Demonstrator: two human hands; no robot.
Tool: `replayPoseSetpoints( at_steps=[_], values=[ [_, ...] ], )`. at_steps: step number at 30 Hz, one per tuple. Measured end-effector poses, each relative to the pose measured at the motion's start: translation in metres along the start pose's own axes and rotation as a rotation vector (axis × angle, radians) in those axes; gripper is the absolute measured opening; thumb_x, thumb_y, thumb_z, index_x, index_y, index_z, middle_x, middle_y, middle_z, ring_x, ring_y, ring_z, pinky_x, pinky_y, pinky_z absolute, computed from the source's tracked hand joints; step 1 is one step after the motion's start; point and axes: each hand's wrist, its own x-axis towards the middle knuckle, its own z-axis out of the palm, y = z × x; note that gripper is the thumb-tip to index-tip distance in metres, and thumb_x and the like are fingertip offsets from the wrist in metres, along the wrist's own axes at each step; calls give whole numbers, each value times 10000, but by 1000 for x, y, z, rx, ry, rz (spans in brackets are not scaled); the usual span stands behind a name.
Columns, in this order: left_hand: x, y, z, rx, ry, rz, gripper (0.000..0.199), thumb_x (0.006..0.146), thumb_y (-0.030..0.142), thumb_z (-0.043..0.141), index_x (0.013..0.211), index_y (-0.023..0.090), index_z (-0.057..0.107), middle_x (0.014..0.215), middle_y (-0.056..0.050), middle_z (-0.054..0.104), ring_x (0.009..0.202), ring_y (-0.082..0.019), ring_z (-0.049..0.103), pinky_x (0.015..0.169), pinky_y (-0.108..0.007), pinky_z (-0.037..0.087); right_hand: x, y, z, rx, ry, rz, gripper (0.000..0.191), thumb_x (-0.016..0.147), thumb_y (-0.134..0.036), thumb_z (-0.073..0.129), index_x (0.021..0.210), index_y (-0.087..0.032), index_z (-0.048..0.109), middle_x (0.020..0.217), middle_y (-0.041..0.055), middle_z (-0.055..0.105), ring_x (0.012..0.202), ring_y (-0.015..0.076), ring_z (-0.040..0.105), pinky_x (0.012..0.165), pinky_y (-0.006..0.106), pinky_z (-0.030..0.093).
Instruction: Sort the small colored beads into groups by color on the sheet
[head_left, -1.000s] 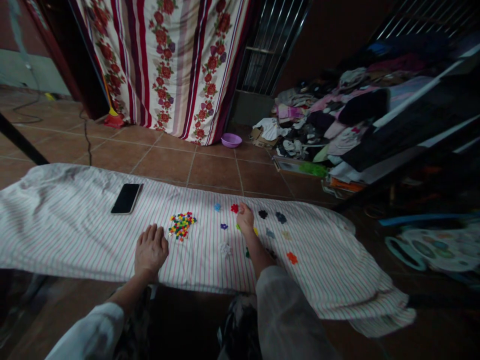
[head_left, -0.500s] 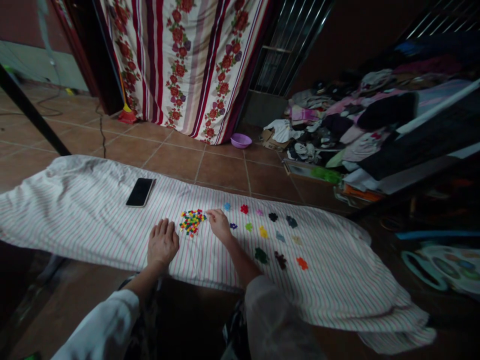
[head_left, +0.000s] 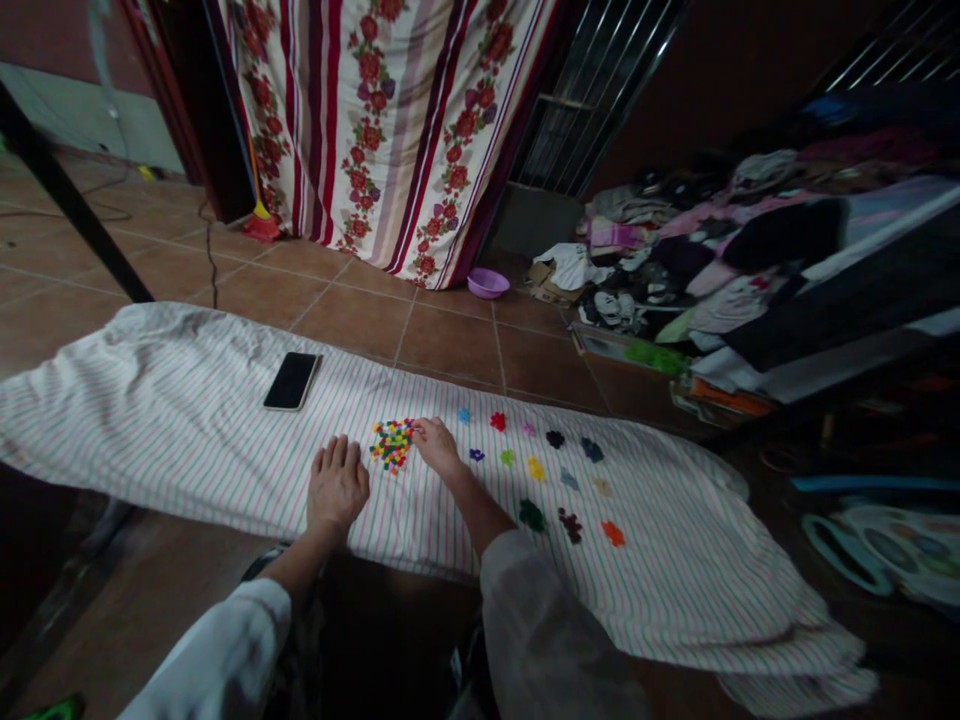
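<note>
A mixed pile of small coloured pieces (head_left: 391, 447) lies on a striped cloth (head_left: 210, 430). My right hand (head_left: 437, 446) is at the pile's right edge, fingers bent and drawn together; whatever is between the fingertips is too small to make out. My left hand (head_left: 338, 484) rests flat on the cloth, left of the pile and nearer to me, holding nothing. Single-colour clusters lie to the right, among them a red cluster (head_left: 498, 422), a yellow cluster (head_left: 535, 468), a dark green cluster (head_left: 532, 516), a brown cluster (head_left: 571, 525) and an orange cluster (head_left: 613, 533).
A phone (head_left: 292, 381) lies on the cloth left of the pile. Beyond the cloth are a tiled floor, a purple basin (head_left: 488, 284) and a floral curtain (head_left: 405, 130). A heap of clothes (head_left: 675, 240) fills the far right. A dark pole (head_left: 75, 195) slants at the left.
My right hand has moved left, closer in to the pile, with its fingertips now at the pieces. My left hand stays flat in place. The whole view has shifted slightly.
</note>
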Motion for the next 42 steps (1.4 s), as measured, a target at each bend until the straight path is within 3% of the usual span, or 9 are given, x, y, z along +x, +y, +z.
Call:
replayPoseSetpoints(
  at_steps=[7, 14, 22, 29, 42],
  values=[
    [2, 0, -1, -29, -8, -8, 414, 914, 251, 393, 1235, 103, 606, 1352, -200, 592, 1322, -330, 492, 1113, -495, 340, -1, -3, 0, 28, 3, 79, 237, 881, -230, 580, 1063, -287, 721, 1031, 30, 642, 852, 153, 638, 730, 242, 455],
    [2, 1, -2, -24, -22, -8, 422, 924, 240, 375, 1245, 89, 603, 1366, -209, 580, 1332, -336, 483, 1119, -502, 338, -1, 1, 3, 99, 41, 95, 175, 845, -229, 614, 966, -290, 725, 984, -1, 648, 828, 133, 639, 702, 228, 457],
    [1, 0, -1, -2, 5, 14, 405, 920, 237, 387, 1234, 107, 608, 1346, -196, 597, 1324, -323, 492, 1105, -492, 354, 3, 17, 10, 514, 67, 77, 52, 769, -237, 628, 813, -218, 647, 820, -11, 673, 747, 147, 647, 714, 260, 514],
    [1, 0, 1, 70, 34, 34, 402, 918, 237, 403, 1216, 89, 629, 1329, -196, 610, 1284, -327, 525, 1090, -477, 369, 0, 24, 13, 735, 135, 114, 179, 761, -379, 639, 847, -224, 618, 834, 3, 699, 832, 181, 672, 798, 307, 527],
    [2, -2, 3, 79, 43, 44, 397, 913, 243, 414, 1205, 92, 637, 1308, -195, 620, 1267, -327, 531, 1066, -478, 392, -8, 29, 17, 803, 173, 125, 209, 763, -409, 641, 877, -235, 623, 832, -4, 704, 831, 176, 676, 769, 299, 536]
  ],
)
